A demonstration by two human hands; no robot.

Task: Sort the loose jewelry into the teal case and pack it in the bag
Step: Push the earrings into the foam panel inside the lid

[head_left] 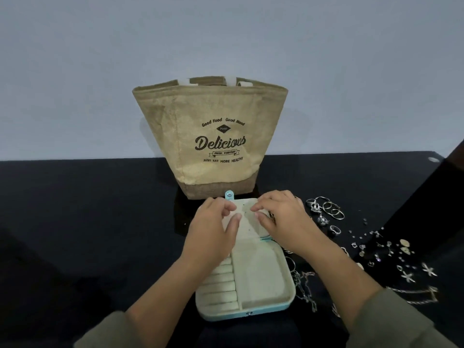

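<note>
The teal case (226,317) lies open on the black table (88,222), just in front of the tan bag (211,136), which stands upright with "Delicious" printed on it. The case's near half shows cream ring rolls on the left and a plain compartment on the right. Both hands work at its far half, on the cream panel (247,217) below the teal snap tab (229,195). The left hand (213,222) is half curled, its thumb lying on the panel and its bent fingertips close above it. The right hand (281,217) mirrors it from the other side, thumb and forefinger nearly meeting. Whether either hand pinches the panel or only presses on it cannot be told. To the right of the case, the loose jewelry is spread on the table: rings (329,209), chains (306,285) and small pieces (376,247).
</note>
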